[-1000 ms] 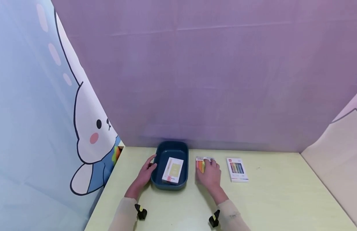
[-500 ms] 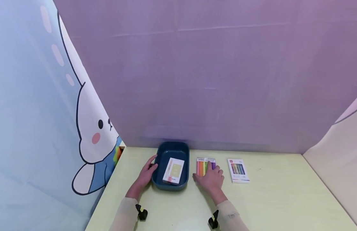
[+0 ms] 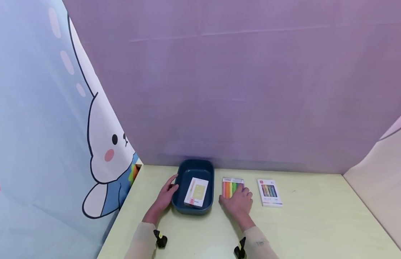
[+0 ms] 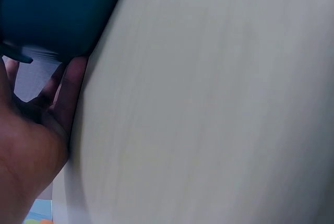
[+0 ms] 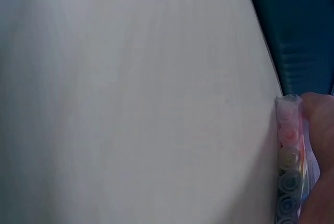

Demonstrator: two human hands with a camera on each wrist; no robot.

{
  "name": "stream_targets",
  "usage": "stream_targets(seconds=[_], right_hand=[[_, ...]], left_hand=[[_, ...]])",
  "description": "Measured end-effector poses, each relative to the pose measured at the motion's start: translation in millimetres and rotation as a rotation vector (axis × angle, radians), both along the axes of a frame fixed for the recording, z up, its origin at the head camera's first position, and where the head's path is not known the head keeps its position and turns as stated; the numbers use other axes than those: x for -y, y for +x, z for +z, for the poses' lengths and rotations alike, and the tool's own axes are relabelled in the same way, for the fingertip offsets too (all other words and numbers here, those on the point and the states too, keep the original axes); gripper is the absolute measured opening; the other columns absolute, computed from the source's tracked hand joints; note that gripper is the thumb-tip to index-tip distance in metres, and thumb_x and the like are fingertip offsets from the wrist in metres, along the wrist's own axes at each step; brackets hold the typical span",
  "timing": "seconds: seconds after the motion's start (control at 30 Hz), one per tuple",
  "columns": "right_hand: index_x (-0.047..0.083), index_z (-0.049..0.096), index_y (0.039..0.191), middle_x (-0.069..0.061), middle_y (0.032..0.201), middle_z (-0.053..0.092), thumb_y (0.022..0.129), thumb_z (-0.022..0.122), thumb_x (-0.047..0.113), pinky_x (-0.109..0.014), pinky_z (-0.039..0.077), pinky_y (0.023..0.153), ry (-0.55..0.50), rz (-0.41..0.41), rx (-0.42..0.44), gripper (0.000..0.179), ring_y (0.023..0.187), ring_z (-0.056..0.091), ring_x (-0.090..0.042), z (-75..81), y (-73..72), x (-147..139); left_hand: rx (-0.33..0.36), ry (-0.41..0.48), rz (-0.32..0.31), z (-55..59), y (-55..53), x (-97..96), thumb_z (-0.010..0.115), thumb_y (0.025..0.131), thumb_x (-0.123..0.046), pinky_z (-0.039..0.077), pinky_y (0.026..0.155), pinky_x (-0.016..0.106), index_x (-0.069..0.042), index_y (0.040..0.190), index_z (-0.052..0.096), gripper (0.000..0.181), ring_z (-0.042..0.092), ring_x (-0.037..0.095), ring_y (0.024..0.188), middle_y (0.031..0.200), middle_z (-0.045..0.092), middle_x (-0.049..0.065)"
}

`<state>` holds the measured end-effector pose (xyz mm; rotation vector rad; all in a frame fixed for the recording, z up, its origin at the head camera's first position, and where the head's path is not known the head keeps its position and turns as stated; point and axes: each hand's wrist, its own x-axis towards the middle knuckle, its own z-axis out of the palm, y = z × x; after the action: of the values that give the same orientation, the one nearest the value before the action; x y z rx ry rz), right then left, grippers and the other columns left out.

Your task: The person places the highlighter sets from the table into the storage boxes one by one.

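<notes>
My left hand (image 3: pixel 163 197) holds the left side of a dark blue plastic bin (image 3: pixel 208 212), thumb and index finger at its rim. In the left wrist view its other fingers (image 4: pixel 73 88) touch the bin's lower outer wall. Inside the bin a small white box (image 3: pixel 196 192) with a yellow-green panel lies tilted against the bottom. To the right, my right hand (image 3: pixel 238 205) grips a clear pack of coloured markers (image 3: pixel 229 189) across its near end, thumb at the left corner. The right wrist view shows the pack's end (image 5: pixel 288 158) with several round marker ends.
A white box (image 3: pixel 269 193) with a window showing coloured sticks lies right of my right hand. Behind the pale wooden table (image 3: pixel 317 216) hangs a purple cloth (image 3: pixel 246 90). A blue curtain (image 3: pixel 41 144) with a cartoon rabbit borders the left, and a pale cloth the right.
My right hand has slid back toward the pack's near end, uncovering more of its coloured markers. The left hand stays at the bin. The whole head view has shifted slightly.
</notes>
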<state>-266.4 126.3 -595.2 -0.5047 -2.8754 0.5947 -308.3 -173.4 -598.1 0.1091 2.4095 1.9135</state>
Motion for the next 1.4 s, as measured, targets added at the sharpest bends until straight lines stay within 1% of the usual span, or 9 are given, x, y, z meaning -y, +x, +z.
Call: stream_targets(seconds=[0.13, 0.3, 0.5, 0.67, 0.77, 0.93, 1.03, 1.2, 1.4], right_hand=[[-0.003, 0.025, 0.129, -0.024, 0.11, 0.036, 0.056, 0.062, 0.068, -0.051, 0.034, 0.077, 0.006, -0.011, -0.022, 0.108, 0.096, 0.032, -0.038, 2.1, -0.2, -0.3], [-0.002, 0.026, 0.128, -0.024, 0.109, 0.036, 0.055, 0.064, 0.066, -0.051, 0.034, 0.077, 0.004, -0.019, -0.012, 0.107, 0.096, 0.033, -0.038, 6.7, 1.9, -1.6], [-0.001, 0.026, 0.13, -0.023, 0.11, 0.037, 0.054, 0.064, 0.065, -0.052, 0.034, 0.077, -0.001, -0.009, -0.027, 0.107, 0.096, 0.033, -0.038, 8.5, 1.6, -3.1], [0.0, 0.022, 0.133, -0.024, 0.114, 0.035, 0.052, 0.061, 0.073, -0.054, 0.033, 0.076, 0.018, 0.001, 0.001, 0.115, 0.098, 0.032, -0.039, 5.0, 1.0, -3.0], [-0.001, 0.022, 0.132, -0.024, 0.114, 0.035, 0.053, 0.061, 0.071, -0.054, 0.032, 0.077, 0.021, 0.006, -0.001, 0.114, 0.099, 0.031, -0.039, 3.0, 0.3, -2.6], [-0.001, 0.027, 0.127, -0.023, 0.109, 0.036, 0.053, 0.066, 0.065, -0.053, 0.032, 0.077, -0.001, -0.002, -0.002, 0.106, 0.096, 0.032, -0.038, 3.4, 2.0, -2.8], [0.0, 0.028, 0.127, -0.023, 0.109, 0.036, 0.052, 0.066, 0.066, -0.053, 0.032, 0.076, -0.009, -0.006, 0.006, 0.107, 0.095, 0.032, -0.038, 6.6, 4.4, -3.7], [0.001, 0.027, 0.129, -0.023, 0.11, 0.035, 0.054, 0.065, 0.065, -0.052, 0.032, 0.076, -0.013, 0.001, -0.02, 0.106, 0.095, 0.032, -0.038, 15.2, 5.7, -4.0], [0.002, 0.031, 0.127, -0.023, 0.108, 0.038, 0.053, 0.066, 0.064, -0.051, 0.034, 0.073, 0.011, 0.005, -0.066, 0.102, 0.094, 0.034, -0.037, 34.1, 5.5, -2.8]], left_hand=[[-0.01, 0.01, 0.003, 0.8, -1.3, -0.8, 0.048, 0.091, -0.028, 0.025, 0.095, 0.05, -0.034, 0.132, 0.039, 0.042, 0.039, 0.027, 0.109, 0.125, 0.042, 0.006], [-0.005, -0.002, 0.004, -0.3, -1.7, -1.8, 0.049, 0.09, -0.029, 0.025, 0.095, 0.049, -0.037, 0.131, 0.039, 0.042, 0.039, 0.027, 0.109, 0.126, 0.042, 0.006], [-0.024, -0.002, 0.025, -1.5, -4.3, -2.7, 0.05, 0.09, -0.03, 0.026, 0.094, 0.048, -0.04, 0.128, 0.041, 0.041, 0.039, 0.025, 0.109, 0.126, 0.042, 0.004], [-0.037, 0.016, 0.011, -2.8, -5.7, -3.3, 0.05, 0.09, -0.028, 0.028, 0.092, 0.047, -0.038, 0.129, 0.041, 0.041, 0.041, 0.025, 0.105, 0.122, 0.044, 0.006], [-0.037, 0.021, 0.01, -3.4, -5.8, -3.6, 0.049, 0.09, -0.027, 0.029, 0.092, 0.047, -0.037, 0.13, 0.04, 0.041, 0.042, 0.025, 0.104, 0.12, 0.045, 0.007], [-0.027, 0.018, 0.014, -3.8, -3.0, -4.2, 0.049, 0.09, -0.027, 0.029, 0.092, 0.048, -0.035, 0.131, 0.04, 0.042, 0.042, 0.026, 0.104, 0.121, 0.045, 0.008], [-0.013, 0.015, 0.01, -3.0, -1.5, -4.7, 0.049, 0.09, -0.029, 0.028, 0.093, 0.048, -0.035, 0.131, 0.039, 0.043, 0.041, 0.026, 0.105, 0.123, 0.043, 0.007], [0.003, 0.025, 0.014, -1.2, -0.2, -4.0, 0.049, 0.09, -0.029, 0.027, 0.093, 0.049, -0.036, 0.131, 0.038, 0.043, 0.04, 0.027, 0.106, 0.124, 0.042, 0.006], [-0.003, 0.037, 0.007, 0.5, 0.9, -3.3, 0.048, 0.091, -0.027, 0.027, 0.092, 0.048, -0.033, 0.132, 0.038, 0.043, 0.04, 0.027, 0.105, 0.125, 0.042, 0.007]])
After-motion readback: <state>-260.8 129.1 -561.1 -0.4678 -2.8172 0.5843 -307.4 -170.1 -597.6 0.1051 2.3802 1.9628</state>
